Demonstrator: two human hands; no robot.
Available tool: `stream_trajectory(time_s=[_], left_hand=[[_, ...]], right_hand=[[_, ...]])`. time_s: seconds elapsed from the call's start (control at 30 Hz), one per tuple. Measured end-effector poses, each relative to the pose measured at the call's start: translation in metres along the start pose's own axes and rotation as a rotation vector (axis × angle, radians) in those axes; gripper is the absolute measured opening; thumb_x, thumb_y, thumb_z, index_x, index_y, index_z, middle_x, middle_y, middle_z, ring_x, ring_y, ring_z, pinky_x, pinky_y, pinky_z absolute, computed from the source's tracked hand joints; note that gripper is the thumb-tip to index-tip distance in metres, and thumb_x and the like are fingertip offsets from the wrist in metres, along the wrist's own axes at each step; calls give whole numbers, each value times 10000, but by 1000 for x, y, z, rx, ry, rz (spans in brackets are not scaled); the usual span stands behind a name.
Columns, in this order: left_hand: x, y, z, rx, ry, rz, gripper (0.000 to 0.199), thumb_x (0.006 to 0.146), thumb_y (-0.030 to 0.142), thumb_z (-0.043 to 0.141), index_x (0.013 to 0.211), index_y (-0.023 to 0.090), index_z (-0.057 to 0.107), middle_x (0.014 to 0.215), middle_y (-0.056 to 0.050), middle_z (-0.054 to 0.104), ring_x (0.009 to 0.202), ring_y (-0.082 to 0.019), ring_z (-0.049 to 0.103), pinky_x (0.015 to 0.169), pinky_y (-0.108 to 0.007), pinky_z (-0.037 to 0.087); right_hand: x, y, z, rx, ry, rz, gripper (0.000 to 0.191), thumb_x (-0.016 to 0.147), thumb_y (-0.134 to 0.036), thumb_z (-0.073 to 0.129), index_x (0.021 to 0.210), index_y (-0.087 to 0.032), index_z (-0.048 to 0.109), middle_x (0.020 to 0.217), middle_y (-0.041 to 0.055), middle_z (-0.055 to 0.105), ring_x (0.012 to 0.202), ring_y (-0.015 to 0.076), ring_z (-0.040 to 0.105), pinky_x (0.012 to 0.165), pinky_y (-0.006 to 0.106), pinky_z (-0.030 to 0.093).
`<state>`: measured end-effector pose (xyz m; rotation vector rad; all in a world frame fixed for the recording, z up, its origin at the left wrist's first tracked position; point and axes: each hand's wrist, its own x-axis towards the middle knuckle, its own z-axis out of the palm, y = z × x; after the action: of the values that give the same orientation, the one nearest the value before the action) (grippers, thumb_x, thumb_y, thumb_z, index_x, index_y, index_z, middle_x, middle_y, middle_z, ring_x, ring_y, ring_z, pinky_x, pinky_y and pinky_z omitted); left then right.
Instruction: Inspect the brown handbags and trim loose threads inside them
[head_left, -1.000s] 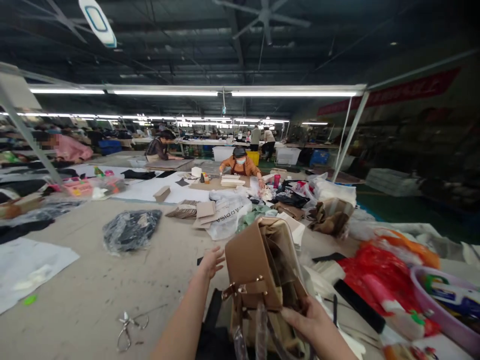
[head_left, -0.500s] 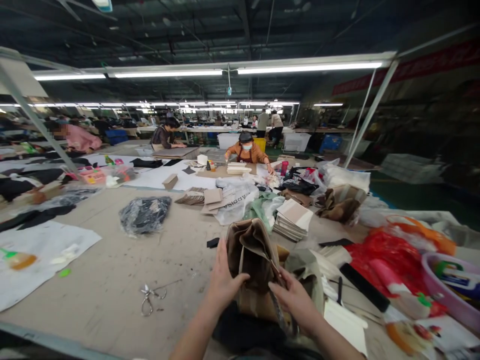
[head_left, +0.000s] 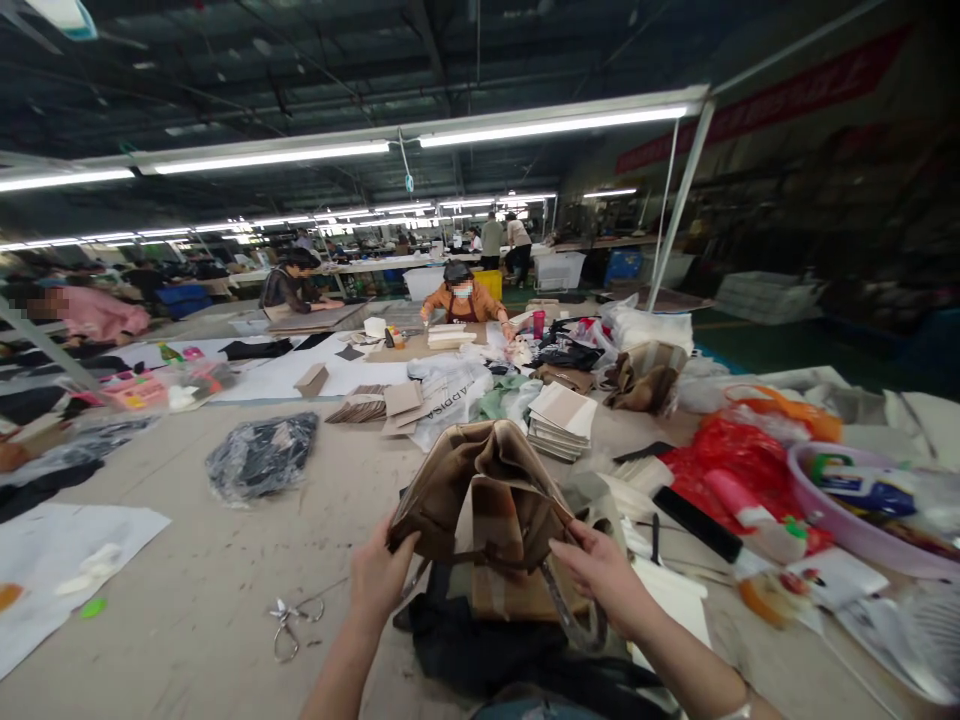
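Note:
A brown bag stands in front of me with its mouth spread wide, its folded inner lining showing. My left hand is closed on the left edge of the mouth, thumb over the rim. On the right edge, my right hand pinches the rim between thumb and fingers. A strap hangs from the bag beside my right hand. Beneath it lies dark cloth. Small metal scissors rest on the table to the left of my left hand.
A plastic-wrapped dark bundle lies on the left. Stacked card pieces are beyond the bag. To the right are a black phone-like slab, red plastic and a purple basin. Across the table a co-worker handles material.
The bag's mouth has been pulled from narrow to wide. My left hand has moved left and now grips the edge. My view has turned a little to the right.

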<state>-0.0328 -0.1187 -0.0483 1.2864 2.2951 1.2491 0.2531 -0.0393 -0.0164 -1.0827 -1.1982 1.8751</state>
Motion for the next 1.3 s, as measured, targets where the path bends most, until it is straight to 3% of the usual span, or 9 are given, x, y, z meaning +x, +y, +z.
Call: stream_trajectory(time_s=[0.13,0.23,0.3,0.37,0.53,0.67,0.83,1.0,1.3], left_hand=[[8,51,-20,-64,-134,182,444,692,305,623,1135,280,592,989,-20,685,919,-238,614,836,-327,453],[-1,68,-9,-74,-272,226,469,705,274,600,1173,278,569,1069,-26,654,971,-228,584,867,-326,434],[-8,68,3,-46,-317,210,451,717,291,590,1167,263,575,1054,-45,647,967,-227,572,861,-332,430],[-12,64,13,23,-298,202,414,742,330,567,1148,254,585,1003,-56,634,926,-217,571,831,-327,438],[-12,65,16,179,-232,267,366,789,362,513,1128,244,579,1022,-60,578,901,-191,566,801,-301,443],[-13,72,18,173,-221,290,358,793,347,516,1130,234,566,1107,-59,588,1006,-210,546,865,-312,423],[-15,80,23,104,-236,258,334,803,348,505,1113,249,579,1056,-44,645,975,-213,577,850,-321,427],[-12,79,25,94,-220,263,315,818,356,492,1098,257,595,1063,-29,657,969,-196,595,837,-298,439],[-8,74,28,73,-204,300,296,822,375,488,1051,256,632,1025,-21,675,943,-193,610,830,-281,449]], right_hand=[[-31,-19,-17,-110,-72,9,523,678,-413,692,1130,-185,561,543,-55,497,369,32,288,364,168,306],[-45,-10,-35,-217,-191,-13,490,710,-416,657,1149,-211,578,758,18,636,573,142,551,623,279,494],[-49,0,-48,-284,-288,-71,484,704,-406,660,1146,-218,595,922,49,658,850,236,596,857,362,451],[-52,7,-64,-378,-364,-90,514,700,-388,662,1182,-230,577,1024,59,646,956,272,571,930,395,403],[-46,-18,-100,-735,-155,-108,559,566,-336,771,1105,-267,642,1123,78,622,964,306,567,814,369,474],[-27,-69,-72,-904,-40,-494,503,707,-336,672,1196,-276,569,1102,80,621,993,261,555,854,362,452],[18,-95,2,-1172,-275,-878,400,833,-316,518,1226,-238,524,1217,89,530,999,193,557,862,322,451],[63,-85,28,-1443,-388,-924,284,811,-292,552,1083,-218,590,1073,60,596,927,180,577,786,287,455],[89,-82,22,-1549,-317,-867,227,858,-352,482,854,-224,669,877,25,650,810,156,582,670,235,390]])
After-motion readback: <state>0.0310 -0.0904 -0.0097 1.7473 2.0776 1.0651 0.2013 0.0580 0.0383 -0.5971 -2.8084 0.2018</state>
